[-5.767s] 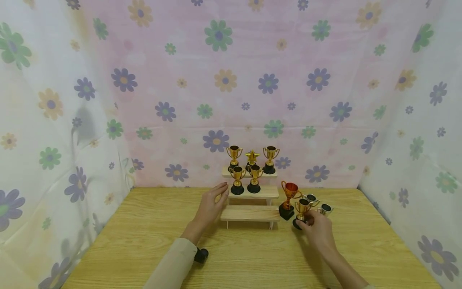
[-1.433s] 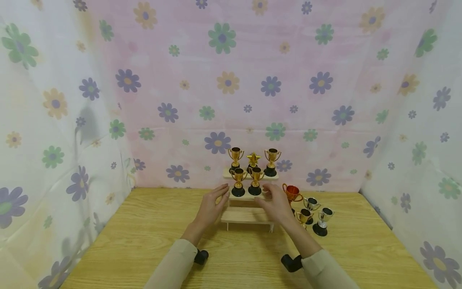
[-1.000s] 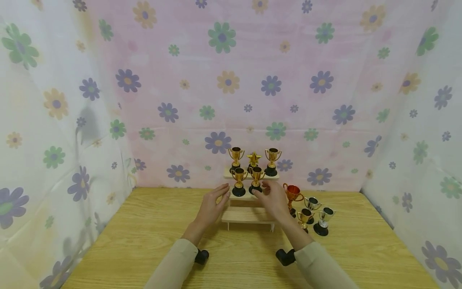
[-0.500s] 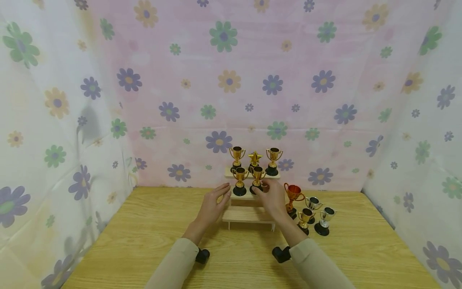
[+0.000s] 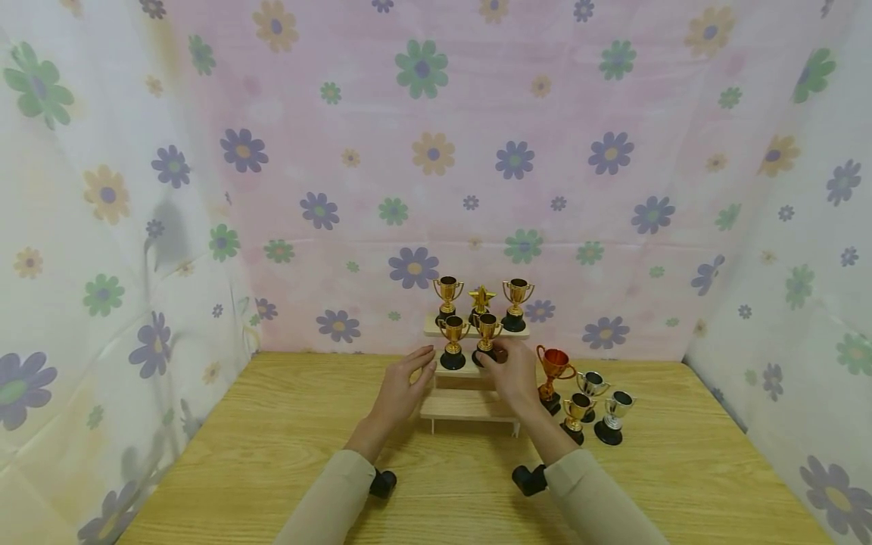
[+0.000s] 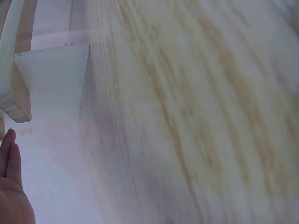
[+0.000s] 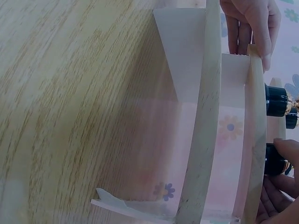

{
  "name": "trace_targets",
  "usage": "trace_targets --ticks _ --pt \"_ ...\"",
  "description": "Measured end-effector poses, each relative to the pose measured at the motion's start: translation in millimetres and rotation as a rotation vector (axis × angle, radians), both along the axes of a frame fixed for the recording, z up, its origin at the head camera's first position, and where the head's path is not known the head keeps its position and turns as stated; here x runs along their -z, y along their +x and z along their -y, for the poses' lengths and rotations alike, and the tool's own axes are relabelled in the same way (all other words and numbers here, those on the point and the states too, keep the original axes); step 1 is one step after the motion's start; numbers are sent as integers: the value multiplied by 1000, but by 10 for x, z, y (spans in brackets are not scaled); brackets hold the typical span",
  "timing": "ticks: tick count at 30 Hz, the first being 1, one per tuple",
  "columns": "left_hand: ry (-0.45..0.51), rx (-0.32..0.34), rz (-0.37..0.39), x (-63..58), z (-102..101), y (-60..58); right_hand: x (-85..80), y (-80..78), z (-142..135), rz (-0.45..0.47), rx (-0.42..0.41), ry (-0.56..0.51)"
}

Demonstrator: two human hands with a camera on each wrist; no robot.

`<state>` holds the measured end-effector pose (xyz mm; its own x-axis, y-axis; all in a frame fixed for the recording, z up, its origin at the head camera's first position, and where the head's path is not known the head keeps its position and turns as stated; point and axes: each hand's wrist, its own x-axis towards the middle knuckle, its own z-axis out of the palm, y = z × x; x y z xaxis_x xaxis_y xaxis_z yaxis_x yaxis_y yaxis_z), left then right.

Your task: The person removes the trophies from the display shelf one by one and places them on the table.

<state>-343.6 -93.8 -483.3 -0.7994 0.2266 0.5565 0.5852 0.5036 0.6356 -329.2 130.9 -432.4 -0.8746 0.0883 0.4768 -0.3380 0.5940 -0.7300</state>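
Note:
A three-step wooden display stand (image 5: 466, 405) bears small trophies on black bases. My right hand (image 5: 514, 378) pinches the black base of the right gold cup trophy (image 5: 487, 327) on the middle step. The right wrist view shows thumb and fingers on that base (image 7: 275, 161). Beside it stands another gold cup trophy (image 5: 453, 330), upright. My left hand (image 5: 400, 387), fingers straight, rests at the left end of the middle step. In the left wrist view, only part of that hand (image 6: 14, 196) shows near a step end.
The top step carries two gold cups and a gold star trophy (image 5: 481, 297). Right of the stand are a red cup trophy (image 5: 555, 363), a gold cup trophy (image 5: 577, 409) and two silver cup trophies (image 5: 618, 406). Flowered cloth (image 5: 436, 197) hangs behind the table.
My right hand has left the gold trophy on the table and come to the middle step's right trophy, which has shifted slightly right. The left hand stays at the step's end.

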Motion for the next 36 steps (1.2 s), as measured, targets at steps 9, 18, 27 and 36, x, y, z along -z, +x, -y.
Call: trace_targets --ticks 9,18,27,36 --pt "5 4 -3 12 -5 5 25 -14 -13 14 -9 43" --pt "8 -1 8 3 -14 24 -18 26 -37 40 -25 58" --pt "17 7 20 -16 -2 1 -95 86 -76 30 -22 87" --pt "17 8 18 7 2 -12 -111 167 -119 55 -33 83"
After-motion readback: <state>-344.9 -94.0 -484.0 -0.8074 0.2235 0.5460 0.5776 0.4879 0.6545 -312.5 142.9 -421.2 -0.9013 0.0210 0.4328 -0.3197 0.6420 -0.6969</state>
